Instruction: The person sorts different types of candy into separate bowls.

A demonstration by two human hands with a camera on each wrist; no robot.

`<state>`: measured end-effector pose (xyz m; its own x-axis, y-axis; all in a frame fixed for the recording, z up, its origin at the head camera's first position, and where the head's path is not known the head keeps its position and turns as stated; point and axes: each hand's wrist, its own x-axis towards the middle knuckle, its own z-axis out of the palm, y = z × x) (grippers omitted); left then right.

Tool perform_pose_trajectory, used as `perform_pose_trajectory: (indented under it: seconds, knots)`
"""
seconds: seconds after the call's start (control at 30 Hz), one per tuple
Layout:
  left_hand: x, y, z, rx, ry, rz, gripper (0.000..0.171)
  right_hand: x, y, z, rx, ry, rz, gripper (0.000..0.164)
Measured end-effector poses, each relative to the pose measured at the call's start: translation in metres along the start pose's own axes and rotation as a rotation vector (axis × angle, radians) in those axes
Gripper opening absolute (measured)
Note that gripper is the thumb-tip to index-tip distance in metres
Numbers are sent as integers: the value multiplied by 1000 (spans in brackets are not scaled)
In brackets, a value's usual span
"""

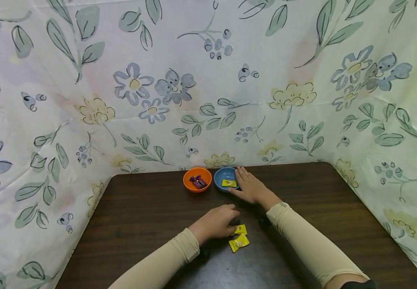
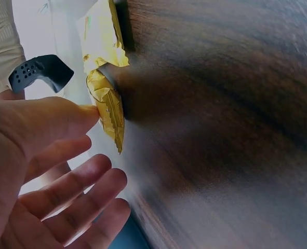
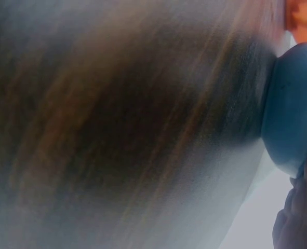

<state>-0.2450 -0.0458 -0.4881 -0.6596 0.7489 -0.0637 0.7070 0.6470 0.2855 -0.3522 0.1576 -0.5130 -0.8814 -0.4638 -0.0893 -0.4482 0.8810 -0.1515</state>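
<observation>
My left hand (image 1: 215, 222) is low over the table at two yellow-wrapped candies. Its thumb tip meets the farther candy (image 1: 241, 229) in the left wrist view, while the other fingers stay apart from it, loosely bent. The nearer candy (image 1: 239, 243) lies flat beside it. With fingers extended, my right hand (image 1: 254, 189) rests along the right side of a blue bowl (image 1: 221, 175), thumb at the near rim and fingertips at the far rim. One yellow candy (image 1: 229, 183) lies inside that bowl. The right wrist view catches only the bowl's outer wall (image 3: 291, 109) and part of the hand.
Left of the blue bowl stands an orange bowl (image 1: 187, 185) with several purple-wrapped candies (image 1: 199, 183). Both bowls are near the back edge of the dark wooden table (image 1: 147, 216). A floral cloth (image 1: 208, 88) hangs behind and at the sides.
</observation>
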Motion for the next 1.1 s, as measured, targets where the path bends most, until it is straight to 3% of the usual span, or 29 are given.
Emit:
perform_pose_trajectory:
  seconds: [0.57, 0.87, 1.1]
  knots:
    - [8, 0, 1, 50, 21, 38, 24, 1, -1, -4, 21, 3, 2, 100]
    - [5, 4, -2, -18, -4, 57, 27, 1, -1, -2, 22, 2, 9, 99]
    - [4, 5, 4, -37, -34, 55, 34, 1, -1, -1, 17, -7, 9, 99]
